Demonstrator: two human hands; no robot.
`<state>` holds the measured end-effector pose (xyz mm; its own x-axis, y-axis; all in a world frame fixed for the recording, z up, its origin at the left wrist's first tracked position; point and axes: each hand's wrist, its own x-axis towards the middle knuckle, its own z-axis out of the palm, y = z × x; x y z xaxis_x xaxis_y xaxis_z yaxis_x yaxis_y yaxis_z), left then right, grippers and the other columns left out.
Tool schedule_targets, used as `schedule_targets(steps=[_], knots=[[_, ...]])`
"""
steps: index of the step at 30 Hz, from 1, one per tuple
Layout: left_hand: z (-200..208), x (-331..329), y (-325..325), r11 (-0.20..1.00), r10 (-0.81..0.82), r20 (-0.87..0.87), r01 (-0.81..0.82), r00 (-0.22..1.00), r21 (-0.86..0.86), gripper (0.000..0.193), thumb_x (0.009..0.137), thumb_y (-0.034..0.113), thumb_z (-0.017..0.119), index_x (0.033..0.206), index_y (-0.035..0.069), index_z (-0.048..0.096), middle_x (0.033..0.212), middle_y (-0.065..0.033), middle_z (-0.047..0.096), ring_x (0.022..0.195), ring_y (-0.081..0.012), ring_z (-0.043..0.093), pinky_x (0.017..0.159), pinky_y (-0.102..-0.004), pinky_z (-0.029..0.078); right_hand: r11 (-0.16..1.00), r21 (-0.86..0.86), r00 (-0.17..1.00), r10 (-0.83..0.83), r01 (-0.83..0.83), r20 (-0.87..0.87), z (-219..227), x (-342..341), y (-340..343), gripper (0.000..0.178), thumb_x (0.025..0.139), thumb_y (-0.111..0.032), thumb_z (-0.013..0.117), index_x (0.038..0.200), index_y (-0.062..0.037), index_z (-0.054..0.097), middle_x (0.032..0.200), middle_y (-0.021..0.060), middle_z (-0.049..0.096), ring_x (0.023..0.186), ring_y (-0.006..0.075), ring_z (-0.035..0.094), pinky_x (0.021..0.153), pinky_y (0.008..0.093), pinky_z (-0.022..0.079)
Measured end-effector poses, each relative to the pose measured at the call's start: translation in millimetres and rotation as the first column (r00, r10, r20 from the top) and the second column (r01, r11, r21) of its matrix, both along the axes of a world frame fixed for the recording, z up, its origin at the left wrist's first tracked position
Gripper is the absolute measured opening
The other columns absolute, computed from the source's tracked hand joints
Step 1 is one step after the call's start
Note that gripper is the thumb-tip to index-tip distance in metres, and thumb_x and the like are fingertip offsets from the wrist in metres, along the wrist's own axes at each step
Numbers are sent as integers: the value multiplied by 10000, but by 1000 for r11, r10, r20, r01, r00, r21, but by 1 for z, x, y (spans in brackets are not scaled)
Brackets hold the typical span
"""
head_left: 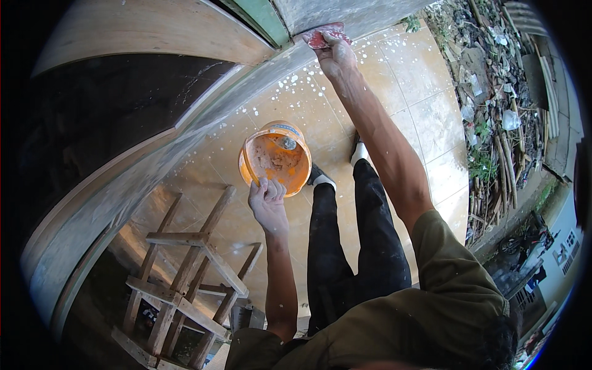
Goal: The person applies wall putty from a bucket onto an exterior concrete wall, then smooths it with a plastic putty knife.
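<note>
My left hand grips the near rim of an orange bucket, its fingers curled over the edge. Inside the bucket, a pinkish-beige paste coats the bottom and sides, and a pale rounded lump rests against the far side. My right arm is stretched far forward, and the right hand is closed on a red flat scraper smeared with white. The scraper lies against the lower part of a grey wall, close to the foot of a green frame. Pale smears cover both hands.
White splatters dot the tan tiled floor along the wall. A rough wooden stand stands at the lower left, near a dark opening. Sticks and litter lie on the ground beyond the tiles to the right. My feet are behind the bucket's right side.
</note>
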<state>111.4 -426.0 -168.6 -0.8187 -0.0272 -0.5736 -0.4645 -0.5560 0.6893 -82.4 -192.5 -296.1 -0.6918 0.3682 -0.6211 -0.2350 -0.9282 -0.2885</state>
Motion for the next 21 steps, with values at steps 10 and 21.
schedule_targets(steps=[10, 21], knots=[[2, 2, -3, 1000, -1, -19, 1, 1000, -3, 179, 848, 101, 363, 689, 115, 284, 590, 29, 208, 539, -91, 222, 536, -247, 237, 995, 91, 995, 49, -41, -91, 24, 23, 5, 187, 862, 26, 459, 1049, 37, 455, 985, 142, 546, 906, 256, 578, 855, 488, 511], [2, 7, -3, 1000, -5, -14, 5, 1000, -21, 175, 850, 100, 353, 687, 111, 289, 587, 31, 212, 537, -89, 215, 532, -250, 237, 983, 184, 998, -11, -2, 67, -57, 17, -10, 192, 870, 1, 489, 1061, -2, 476, 974, 99, 561, 829, 215, 591, 767, 437, 545]])
